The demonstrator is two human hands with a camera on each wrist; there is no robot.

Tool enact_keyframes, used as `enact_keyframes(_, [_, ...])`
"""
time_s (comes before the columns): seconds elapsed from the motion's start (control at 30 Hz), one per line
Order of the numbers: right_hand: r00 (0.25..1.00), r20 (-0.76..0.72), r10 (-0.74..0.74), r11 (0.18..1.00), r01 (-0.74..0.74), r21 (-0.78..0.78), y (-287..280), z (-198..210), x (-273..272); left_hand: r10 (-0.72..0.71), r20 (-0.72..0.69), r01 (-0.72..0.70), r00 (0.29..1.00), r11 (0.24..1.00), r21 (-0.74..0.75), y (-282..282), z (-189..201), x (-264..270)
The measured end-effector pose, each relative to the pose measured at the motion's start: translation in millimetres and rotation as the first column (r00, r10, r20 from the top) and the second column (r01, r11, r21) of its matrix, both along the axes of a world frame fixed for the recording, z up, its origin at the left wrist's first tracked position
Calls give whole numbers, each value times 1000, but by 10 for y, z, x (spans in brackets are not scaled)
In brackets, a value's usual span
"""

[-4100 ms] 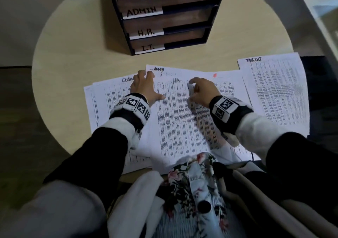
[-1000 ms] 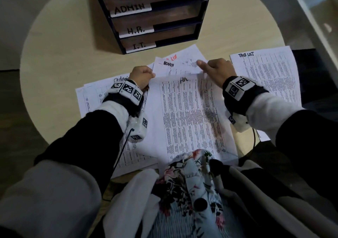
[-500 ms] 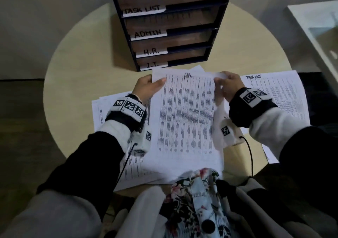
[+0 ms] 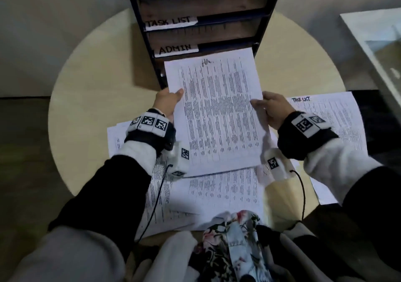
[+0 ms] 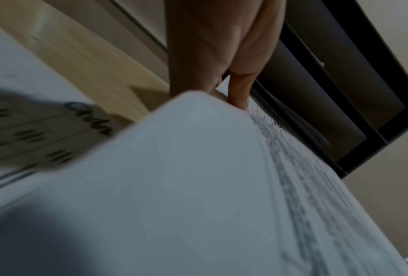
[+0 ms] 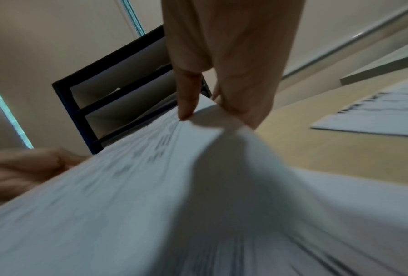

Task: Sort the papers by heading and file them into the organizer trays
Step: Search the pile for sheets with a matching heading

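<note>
- One round table (image 4: pixel 91 90) carries the dark organizer (image 4: pixel 263 32), its trays labelled TASK LIST and ADMIN.
- Loose papers (image 4: pixel 217 197) lie on the table near the person.
- HR sheet (image 4: pixel 217 112) is held above them, top edge at the organizer's front.
- Left hand (image 4: pixel 166 103) pinches its left edge; right hand (image 4: pixel 273 109) pinches its right edge.

- I am holding one sheet (image 4: pixel 217 112) with my two hands.
- One organizer (image 4: pixel 263 32) is showing two labels.
- Several more papers (image 4: pixel 217 195) are lying below; I cannot count them.
</note>
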State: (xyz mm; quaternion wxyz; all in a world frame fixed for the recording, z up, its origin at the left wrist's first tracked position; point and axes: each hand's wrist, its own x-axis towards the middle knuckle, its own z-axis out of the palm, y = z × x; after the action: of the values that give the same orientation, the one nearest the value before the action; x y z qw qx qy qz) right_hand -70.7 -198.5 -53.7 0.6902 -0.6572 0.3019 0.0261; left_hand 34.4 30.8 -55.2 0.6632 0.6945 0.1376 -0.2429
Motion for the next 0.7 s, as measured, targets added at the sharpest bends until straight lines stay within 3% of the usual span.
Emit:
enact_keyframes(0.27, [975,-138,175,970,-146,196,-70,-213,-470,-2,76,-7,997,993,120,-145,125,498])
enact_keyframes(0.37, [996,-85,34,979,-16,203,-42,-199,-380,32,51,-35,998,998,58,-122,163,566])
enact_keyframes(0.5, [986,-34,-164,952,168,257,48,-119,-70,178,6,-171,984,952,-255,-70,202,415])
enact_keyframes(0.63, [968,-10,-250,889,234,394,180,67,312,276,-4,-261,961,904,-339,41,168,273])
enact_keyframes(0.7, [965,16,-263,865,228,448,244,154,530,308,0,-293,951,907,-302,85,144,255])
